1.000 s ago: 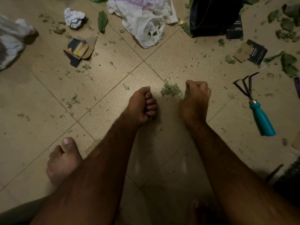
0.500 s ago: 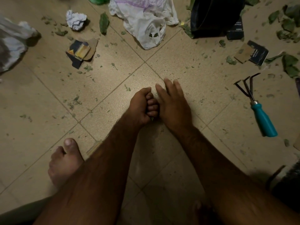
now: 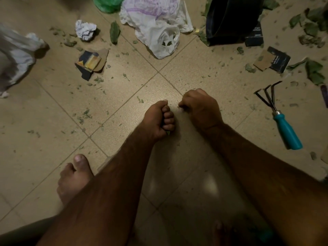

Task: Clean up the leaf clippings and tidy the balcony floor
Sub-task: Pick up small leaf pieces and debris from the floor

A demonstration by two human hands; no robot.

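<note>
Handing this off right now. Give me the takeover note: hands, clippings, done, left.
Left hand: fist, green bits showing at its lower edge.
Right hand: fist low over the floor; the small pile there a second ago is gone, so probably in it.
Leaf clippings scattered left of the hands, bigger leaves far right.
White bag ahead, hand rake on the right, untouched.
Done: one pile gathered.
Left: bag both handfuls, gather the rest, plus crumpled paper and cardboard scraps.
</note>
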